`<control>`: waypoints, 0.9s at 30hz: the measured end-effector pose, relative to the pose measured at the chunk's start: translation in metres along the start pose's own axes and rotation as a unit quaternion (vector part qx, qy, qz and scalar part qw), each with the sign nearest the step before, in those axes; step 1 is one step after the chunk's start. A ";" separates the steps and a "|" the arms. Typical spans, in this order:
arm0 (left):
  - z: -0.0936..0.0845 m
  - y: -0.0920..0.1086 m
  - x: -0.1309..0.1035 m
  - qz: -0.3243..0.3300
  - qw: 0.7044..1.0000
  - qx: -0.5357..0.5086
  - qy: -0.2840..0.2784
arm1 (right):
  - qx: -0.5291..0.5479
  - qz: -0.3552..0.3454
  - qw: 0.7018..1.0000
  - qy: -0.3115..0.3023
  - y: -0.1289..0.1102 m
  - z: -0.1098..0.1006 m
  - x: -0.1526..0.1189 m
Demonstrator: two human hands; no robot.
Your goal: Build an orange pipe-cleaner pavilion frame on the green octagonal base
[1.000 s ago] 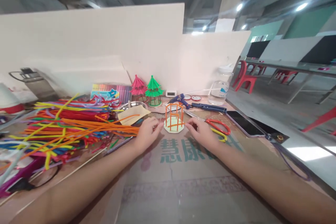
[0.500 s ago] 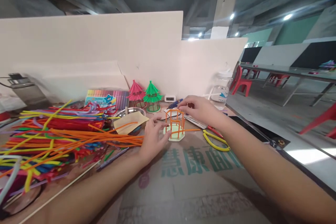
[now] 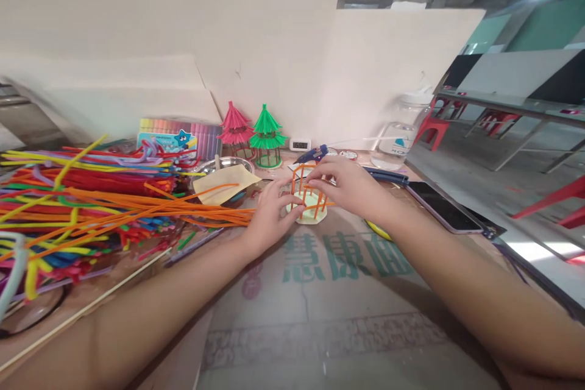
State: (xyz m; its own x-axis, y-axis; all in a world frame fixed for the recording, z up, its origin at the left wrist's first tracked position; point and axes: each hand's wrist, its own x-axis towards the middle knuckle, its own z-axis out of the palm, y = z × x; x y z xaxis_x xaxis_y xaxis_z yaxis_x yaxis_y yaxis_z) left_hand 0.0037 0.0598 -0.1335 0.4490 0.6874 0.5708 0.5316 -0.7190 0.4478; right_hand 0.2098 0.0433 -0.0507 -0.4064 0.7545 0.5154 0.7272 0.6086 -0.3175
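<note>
An orange pipe-cleaner frame of upright posts [image 3: 319, 202] stands on a pale green base [image 3: 315, 216] at the middle of the table. My left hand [image 3: 274, 210] is at its left side, thumb and fingertips pinched at a left post. From the upper right, my right hand [image 3: 350, 186] reaches to the frame's top with thumb and fingers close together; its fingers cover part of the frame. Behind stand a green pavilion model [image 3: 266, 134] and a pink one [image 3: 236, 128].
Colourful pipe cleaners [image 3: 91, 195] heap at the left, beside a metal bowl [image 3: 223, 166] with yellow paper over it. A blue glue gun [image 3: 311, 154], small clock [image 3: 300, 145], clear bottle [image 3: 397, 134], yellow-handled scissors [image 3: 378, 230] and phone [image 3: 443, 206] lie around.
The view has tilted down and shifted. My right hand has come lower, onto the frame, and my left fingers have closed at its left post. The scissors are now mostly hidden behind my right arm.
</note>
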 end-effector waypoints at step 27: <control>0.003 -0.007 -0.001 0.018 1.000 0.009 0.006 | -0.017 0.026 0.999 -0.040 -0.005 -0.003 0.001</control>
State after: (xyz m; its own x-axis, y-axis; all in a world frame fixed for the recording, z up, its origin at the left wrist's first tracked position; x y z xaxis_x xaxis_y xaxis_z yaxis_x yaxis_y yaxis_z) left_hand 0.0015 0.0645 -0.1399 0.4591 0.6605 0.5941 0.5288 -0.7406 0.4146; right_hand 0.2080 0.0400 -0.0461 -0.4101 0.8023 0.4337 0.7656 0.5613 -0.3144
